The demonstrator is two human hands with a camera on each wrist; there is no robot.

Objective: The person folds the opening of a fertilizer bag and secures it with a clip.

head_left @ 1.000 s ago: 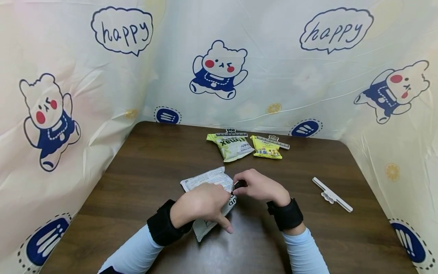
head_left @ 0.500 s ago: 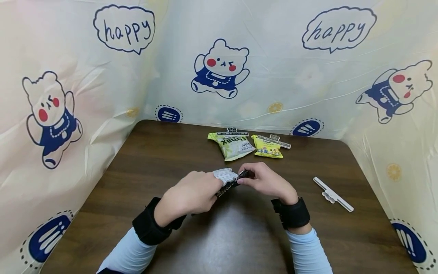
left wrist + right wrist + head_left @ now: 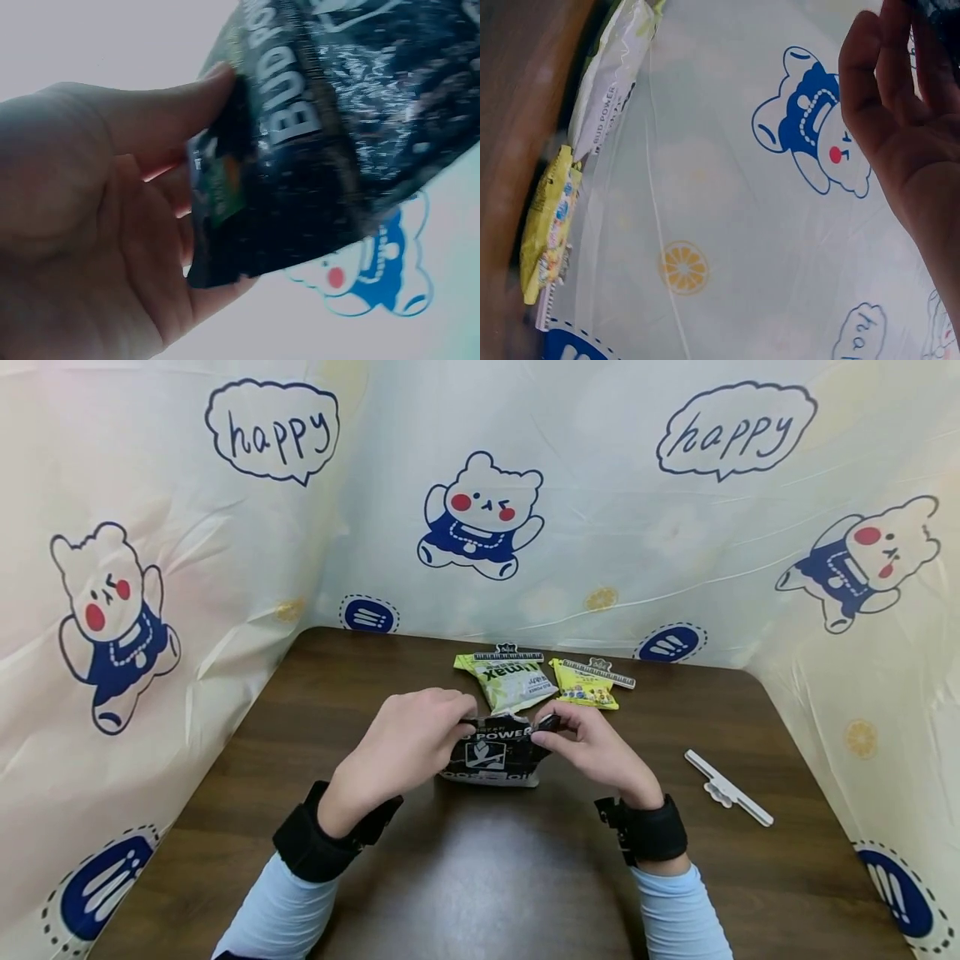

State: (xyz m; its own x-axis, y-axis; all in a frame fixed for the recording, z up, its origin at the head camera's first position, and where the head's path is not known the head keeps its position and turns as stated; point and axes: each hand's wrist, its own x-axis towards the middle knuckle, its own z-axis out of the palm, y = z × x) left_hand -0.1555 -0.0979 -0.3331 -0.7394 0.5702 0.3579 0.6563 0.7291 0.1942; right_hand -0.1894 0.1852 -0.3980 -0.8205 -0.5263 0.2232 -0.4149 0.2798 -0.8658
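Note:
Both hands hold a black snack bag (image 3: 491, 756) upright near the middle of the table, its white "POWER" lettering facing the head camera. My left hand (image 3: 408, 739) pinches its upper left corner. In the left wrist view the thumb lies across the front of the bag (image 3: 300, 135), with the other fingers behind it. At the upper right corner, my right hand (image 3: 592, 747) pinches a dark edge between thumb and fingers. The right wrist view has only a dark scrap of the bag (image 3: 945, 26) above the curled fingers of the right hand (image 3: 907, 112).
Behind the bag lie a green and white snack bag (image 3: 513, 685) and a smaller yellow one (image 3: 585, 687), each with a clip across its top. A white sealing clip (image 3: 727, 787) lies on the brown table (image 3: 300, 727) at right. Printed cloth (image 3: 600, 527) hangs around the table.
The bag, at first lying with its pale printed back showing, is turned upright so its black side faces the camera. The left hand has moved up from its middle to the top left corner.

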